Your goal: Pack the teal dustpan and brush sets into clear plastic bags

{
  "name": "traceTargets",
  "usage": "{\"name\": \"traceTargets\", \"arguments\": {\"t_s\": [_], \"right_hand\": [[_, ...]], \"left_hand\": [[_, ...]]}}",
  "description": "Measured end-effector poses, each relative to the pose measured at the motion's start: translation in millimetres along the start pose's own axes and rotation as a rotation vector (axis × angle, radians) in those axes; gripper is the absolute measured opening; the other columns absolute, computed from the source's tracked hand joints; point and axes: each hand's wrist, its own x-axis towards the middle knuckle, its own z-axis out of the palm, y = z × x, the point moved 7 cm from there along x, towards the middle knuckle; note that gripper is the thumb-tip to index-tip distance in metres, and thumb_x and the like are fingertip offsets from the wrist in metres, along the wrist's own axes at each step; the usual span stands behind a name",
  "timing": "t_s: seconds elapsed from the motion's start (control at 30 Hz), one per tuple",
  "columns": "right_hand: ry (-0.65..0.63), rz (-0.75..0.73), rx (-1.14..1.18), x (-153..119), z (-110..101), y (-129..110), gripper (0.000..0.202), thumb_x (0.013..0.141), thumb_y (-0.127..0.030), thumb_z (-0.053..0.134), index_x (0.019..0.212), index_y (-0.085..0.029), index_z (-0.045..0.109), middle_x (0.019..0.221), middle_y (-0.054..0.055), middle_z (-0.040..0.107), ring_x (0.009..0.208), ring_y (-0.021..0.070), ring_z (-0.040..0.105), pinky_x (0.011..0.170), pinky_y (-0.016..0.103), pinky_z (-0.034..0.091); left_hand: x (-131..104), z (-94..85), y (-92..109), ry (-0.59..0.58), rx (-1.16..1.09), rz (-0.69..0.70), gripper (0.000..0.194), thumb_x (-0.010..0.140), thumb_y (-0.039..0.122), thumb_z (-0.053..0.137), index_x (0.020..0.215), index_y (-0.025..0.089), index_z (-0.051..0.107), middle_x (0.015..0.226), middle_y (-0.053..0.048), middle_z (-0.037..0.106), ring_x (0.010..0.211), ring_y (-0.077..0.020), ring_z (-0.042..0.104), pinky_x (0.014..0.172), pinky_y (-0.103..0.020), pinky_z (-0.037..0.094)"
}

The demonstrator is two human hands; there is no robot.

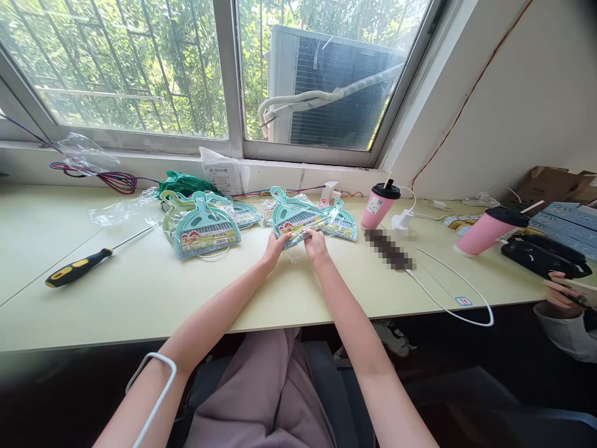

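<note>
Between my two hands is a teal mini dustpan and brush set in clear packaging with a printed label, raised slightly over the table. My left hand grips its lower left edge, and my right hand grips the lower right. To the left, another teal packaged dustpan set leans against a green one, with a further set behind. Just right of the held set lies a smaller-looking teal dustpan set. Part of the stack behind my hands is hidden.
A screwdriver lies at left near crumpled clear plastic. Pink cups, a white cable and a black case are at right. Another person's hand shows at the right edge. A window runs behind the table.
</note>
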Motion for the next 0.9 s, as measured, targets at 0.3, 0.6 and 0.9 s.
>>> {"name": "traceTargets", "arguments": {"t_s": [0.3, 0.6, 0.9], "right_hand": [[-0.023, -0.005, -0.066, 9.8, -7.7, -5.3, 0.028, 0.067, 0.001, 0.062, 0.077, -0.022, 0.049, 0.075, -0.004, 0.065, 0.077, 0.0132, 0.067, 0.077, 0.027, 0.058], [0.003, -0.018, -0.057, 14.2, -10.4, -6.4, 0.032, 0.066, 0.004, 0.055, 0.088, -0.02, 0.055, 0.082, -0.003, 0.069, 0.082, 0.0117, 0.068, 0.08, 0.024, 0.058], [-0.001, 0.024, -0.053, 14.4, -10.8, -6.3, 0.035, 0.067, 0.006, 0.061, 0.09, -0.02, 0.058, 0.08, -0.003, 0.071, 0.078, 0.0121, 0.069, 0.078, 0.024, 0.059]], "left_hand": [[-1.2, 3.1, -1.2, -0.055, 0.09, -0.028, 0.057, 0.066, 0.033, 0.08, 0.115, 0.014, 0.056, 0.111, -0.014, 0.072, 0.084, -0.0242, 0.072, 0.081, -0.044, 0.059], [-3.7, 3.4, 1.6, -0.041, 0.104, -0.095, 0.054, 0.08, 0.055, 0.065, 0.117, 0.016, 0.056, 0.105, -0.012, 0.073, 0.081, -0.0249, 0.074, 0.076, -0.04, 0.06], [-0.9, -7.1, 0.4, 0.046, 0.195, -0.129, 0.035, 0.067, 0.033, 0.074, 0.095, 0.016, 0.062, 0.09, -0.007, 0.072, 0.079, -0.0208, 0.068, 0.077, -0.039, 0.058]]}}
